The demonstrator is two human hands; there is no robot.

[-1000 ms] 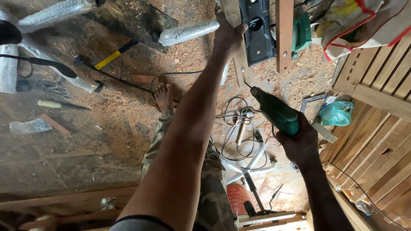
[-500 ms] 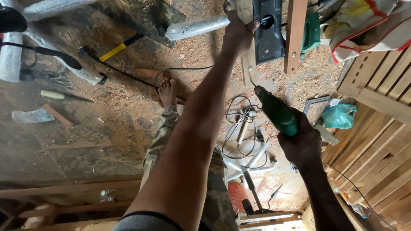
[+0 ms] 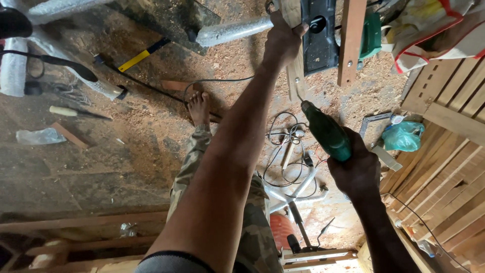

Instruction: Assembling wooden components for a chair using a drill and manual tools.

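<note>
The left hand [image 3: 283,43] is stretched far forward, its fingers wrapped tight around a narrow wooden strip [image 3: 294,76] that stands upright near the top of the view. The right hand [image 3: 358,169] is closed around the grip of a green power drill [image 3: 326,131], which points up and to the left; the drill's bit touches, or very nearly touches, the lower end of the wooden strip, though the contact point is too small to make out for sure. Just right of the left hand sits a black power tool [image 3: 319,38], and beside that stands a reddish wooden board [image 3: 351,43] with screw heads in it.

Below the arms, the person's bare foot [image 3: 198,108] rests on a floor [image 3: 151,146] covered in sawdust, the leg in camouflage trousers [image 3: 194,162]. A tangle of thin cable [image 3: 283,146] lies on the floor between the foot and the drill. Further left lie a yellow-handled hammer [image 3: 136,58], a pale-handled chisel [image 3: 76,112] and a crumpled clear plastic bag [image 3: 38,136]. On the right a teal plastic bag [image 3: 404,136] sits near a slatted wooden frame [image 3: 449,167].
</note>
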